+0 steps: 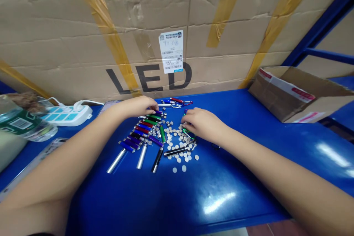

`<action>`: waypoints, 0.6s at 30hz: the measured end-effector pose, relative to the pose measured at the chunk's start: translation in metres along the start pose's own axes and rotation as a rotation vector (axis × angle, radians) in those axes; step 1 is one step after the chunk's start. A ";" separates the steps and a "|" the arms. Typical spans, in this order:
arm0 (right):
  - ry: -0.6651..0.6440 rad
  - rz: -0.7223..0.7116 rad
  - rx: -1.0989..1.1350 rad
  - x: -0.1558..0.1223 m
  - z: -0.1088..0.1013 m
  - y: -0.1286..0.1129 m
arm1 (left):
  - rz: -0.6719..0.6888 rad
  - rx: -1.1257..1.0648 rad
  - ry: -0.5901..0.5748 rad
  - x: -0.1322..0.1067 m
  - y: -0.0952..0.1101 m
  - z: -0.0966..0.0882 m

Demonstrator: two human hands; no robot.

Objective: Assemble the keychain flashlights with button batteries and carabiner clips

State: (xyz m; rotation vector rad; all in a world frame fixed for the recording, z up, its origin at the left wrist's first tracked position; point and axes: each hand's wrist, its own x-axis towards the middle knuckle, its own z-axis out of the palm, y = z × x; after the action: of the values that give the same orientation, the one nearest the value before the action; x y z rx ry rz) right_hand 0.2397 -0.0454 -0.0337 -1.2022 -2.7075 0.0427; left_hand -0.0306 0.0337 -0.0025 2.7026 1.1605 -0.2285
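Note:
My left hand (141,106) is at the far end of a row of small metal tubes, fingertips closed on a dark blue tube (158,113). Below it lie green, red, black and purple tubes (141,129), side by side. My right hand (199,121) is curled over the far side of a scatter of button cells (181,138). A green carabiner clip (189,133) shows just under its fingers; what those fingers pinch is hidden. A black tube (175,152) with a clip lies across the cells. Nearer me are two silver tubes (142,156) and another black tube (157,160).
Behind the blue table (221,191) stands a large taped carton (155,14). An open cardboard box (287,96) is at right. At left are a power strip (69,115), a plastic bottle (24,121) and a phone (41,158). More clipped tubes (177,101) lie at the back.

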 end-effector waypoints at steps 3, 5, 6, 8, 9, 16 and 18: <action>-0.082 0.001 -0.010 0.012 -0.005 -0.001 | -0.001 0.021 0.019 -0.003 0.007 -0.005; -0.124 0.004 -0.005 0.019 -0.008 -0.002 | 0.003 0.039 0.042 -0.006 0.013 -0.009; -0.141 0.006 -0.004 0.021 -0.010 -0.002 | 0.005 0.045 0.062 -0.009 0.017 -0.010; -0.172 0.008 0.001 0.025 -0.013 -0.004 | 0.014 0.040 0.122 -0.014 0.027 -0.013; -0.184 0.007 0.004 0.026 -0.014 -0.005 | 0.022 0.028 0.158 -0.018 0.032 -0.014; -0.193 0.031 0.046 0.033 -0.012 -0.013 | 0.078 -0.050 0.287 -0.038 0.072 -0.012; -0.161 0.032 0.075 0.032 -0.013 -0.013 | 0.092 -0.075 0.302 -0.041 0.080 -0.007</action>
State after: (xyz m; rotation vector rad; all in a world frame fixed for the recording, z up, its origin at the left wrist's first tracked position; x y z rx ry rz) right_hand 0.2115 -0.0306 -0.0145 -1.2715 -2.7934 0.2537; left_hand 0.0007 -0.0474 0.0223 2.7808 1.0868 0.2400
